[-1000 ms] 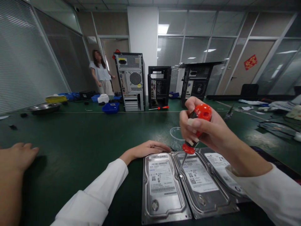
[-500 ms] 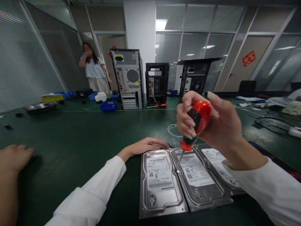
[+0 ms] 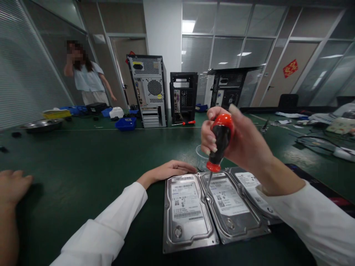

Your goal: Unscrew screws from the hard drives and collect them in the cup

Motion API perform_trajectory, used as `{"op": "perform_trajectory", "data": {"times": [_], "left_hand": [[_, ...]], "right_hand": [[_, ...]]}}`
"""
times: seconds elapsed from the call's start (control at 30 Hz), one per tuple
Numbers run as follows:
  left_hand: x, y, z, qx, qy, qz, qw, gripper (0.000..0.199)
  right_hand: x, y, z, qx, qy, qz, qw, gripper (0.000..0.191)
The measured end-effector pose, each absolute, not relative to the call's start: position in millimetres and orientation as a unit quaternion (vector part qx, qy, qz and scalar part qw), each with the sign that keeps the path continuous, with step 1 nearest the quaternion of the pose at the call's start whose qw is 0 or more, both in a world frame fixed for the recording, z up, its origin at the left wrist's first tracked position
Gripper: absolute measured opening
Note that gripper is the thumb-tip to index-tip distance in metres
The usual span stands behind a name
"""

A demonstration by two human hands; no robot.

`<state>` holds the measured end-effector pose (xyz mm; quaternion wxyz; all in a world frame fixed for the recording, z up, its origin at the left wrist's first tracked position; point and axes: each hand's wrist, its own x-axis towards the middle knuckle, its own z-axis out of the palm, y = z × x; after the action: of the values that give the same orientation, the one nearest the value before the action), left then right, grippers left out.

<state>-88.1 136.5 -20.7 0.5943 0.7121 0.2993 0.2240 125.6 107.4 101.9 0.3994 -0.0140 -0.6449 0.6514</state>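
My right hand (image 3: 238, 138) is closed around the red-and-black handle of a screwdriver (image 3: 221, 142). Its thin shaft slants down, and the tip meets the rim where two hard drives adjoin; which drive it touches I cannot tell. The left hard drive (image 3: 191, 225) and the middle hard drive (image 3: 241, 221) lie label up, side by side. A third hard drive (image 3: 252, 184) sits at their right, partly behind my right wrist. My left hand (image 3: 173, 170) rests flat, fingers stretched, along the far edge of the left drive. Behind the screwdriver stands a clear plastic cup (image 3: 202, 162), partly covered.
Three computer cases (image 3: 154, 92) stand across the green table (image 3: 124, 147), with another screwdriver (image 3: 188, 122) before the middle one. A blue tray (image 3: 125, 124) and a metal bowl (image 3: 41, 125) are at left. Another person's hand (image 3: 13, 184) rests at the left edge; a person (image 3: 90, 77) stands behind.
The screwdriver handle has turned in my right hand and stands more upright, its tip still at the drives' rim. My left hand stays put. The standing person has moved left.
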Motion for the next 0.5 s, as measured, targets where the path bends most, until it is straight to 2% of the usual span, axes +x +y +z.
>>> {"op": "perform_trajectory", "data": {"times": [0.1,0.23,0.33,0.5], "left_hand": [[-88.5,138.4,-23.3,0.714,0.294,0.227,0.594,0.036],[-87.9,138.2,-23.0,0.710,0.289,0.225,0.601,0.037],[-87.3,136.2,-20.5,0.709,0.294,0.223,0.601,0.037],[-88.5,137.6,-22.9,0.708,0.291,0.225,0.603,0.036]], "right_hand": [[129.0,108.5,102.8,-0.008,-0.653,0.655,0.380,0.028],[128.7,108.8,102.4,0.011,-0.641,0.648,0.411,0.009],[128.7,108.4,103.7,0.004,-0.628,0.656,0.418,0.016],[133.4,109.8,105.6,-0.016,-0.639,0.675,0.368,0.026]]}}
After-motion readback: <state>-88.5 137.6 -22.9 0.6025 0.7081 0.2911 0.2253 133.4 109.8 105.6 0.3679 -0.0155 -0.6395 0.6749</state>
